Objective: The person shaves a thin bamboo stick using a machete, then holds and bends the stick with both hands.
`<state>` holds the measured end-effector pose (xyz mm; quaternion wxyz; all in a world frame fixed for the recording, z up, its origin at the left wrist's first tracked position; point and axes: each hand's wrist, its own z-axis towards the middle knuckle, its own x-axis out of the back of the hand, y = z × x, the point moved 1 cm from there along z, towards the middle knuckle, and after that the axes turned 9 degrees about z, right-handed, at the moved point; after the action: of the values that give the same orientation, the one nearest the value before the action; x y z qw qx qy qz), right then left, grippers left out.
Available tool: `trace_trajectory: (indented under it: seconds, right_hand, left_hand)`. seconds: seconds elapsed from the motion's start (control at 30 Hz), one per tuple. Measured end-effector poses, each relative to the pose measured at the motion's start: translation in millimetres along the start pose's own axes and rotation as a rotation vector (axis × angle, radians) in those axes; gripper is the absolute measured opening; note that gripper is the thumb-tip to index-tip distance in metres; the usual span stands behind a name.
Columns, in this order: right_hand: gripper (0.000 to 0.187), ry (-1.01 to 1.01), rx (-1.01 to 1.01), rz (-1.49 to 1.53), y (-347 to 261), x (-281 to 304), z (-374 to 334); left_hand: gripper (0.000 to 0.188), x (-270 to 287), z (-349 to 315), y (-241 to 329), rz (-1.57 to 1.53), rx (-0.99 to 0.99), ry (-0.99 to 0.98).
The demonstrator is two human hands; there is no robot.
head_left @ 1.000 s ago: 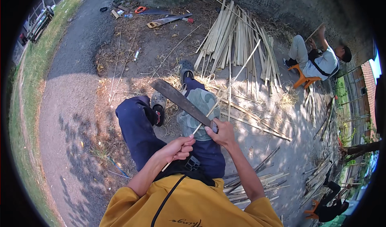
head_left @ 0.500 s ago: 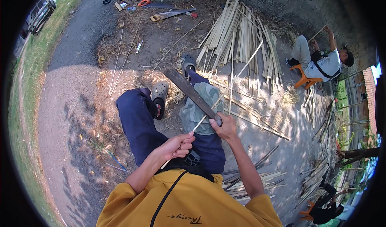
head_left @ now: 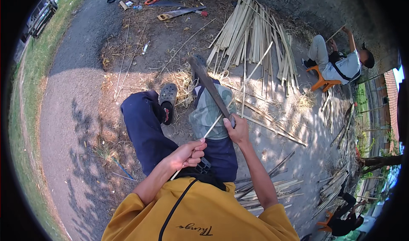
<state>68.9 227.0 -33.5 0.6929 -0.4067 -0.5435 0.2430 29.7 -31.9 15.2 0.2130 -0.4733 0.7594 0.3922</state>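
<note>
My left hand [head_left: 186,156] is closed around a thin pale bamboo strip [head_left: 212,128] in front of my belly, with the strip's near end poking out below the fist. My right hand [head_left: 238,132] grips a machete [head_left: 211,90] at its handle end, the dark broad blade pointing away and to the left. The strip runs up to the blade beside my right hand and continues beyond it to the far right. Whether the edge bites into the strip cannot be made out. A camouflage cloth [head_left: 203,118] covers my right thigh under the blade.
Many bamboo strips [head_left: 251,32] lie fanned out ahead. Handsaws [head_left: 181,13] rest at the far left of them. Curled shavings [head_left: 184,85] litter the ground by my shoes. One person [head_left: 341,64] sits on an orange stool at right, another [head_left: 344,222] at lower right.
The machete's tip has swung to the right, so the blade stands steeper. My right hand has shifted slightly; my left hand stays in place on the strip.
</note>
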Motion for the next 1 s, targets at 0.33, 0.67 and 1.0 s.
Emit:
trace_trajectory:
  seconds: [0.33, 0.67, 1.0]
  right_hand:
    - [0.05, -0.004, 0.097, -0.022, -11, -3, -6]
    - [0.049, 0.019, 0.007, -0.037, -16, -7, 0]
    - [0.05, 0.091, -0.019, -0.075, -11, -9, -8]
  left_hand:
    - [0.049, 19, -9, -11, 0.008, -0.016, -0.048]
    - [0.048, 37, -55, -9, 0.252, -0.005, 0.05]
    - [0.041, 11, -40, 21, 0.918, -0.208, 0.373]
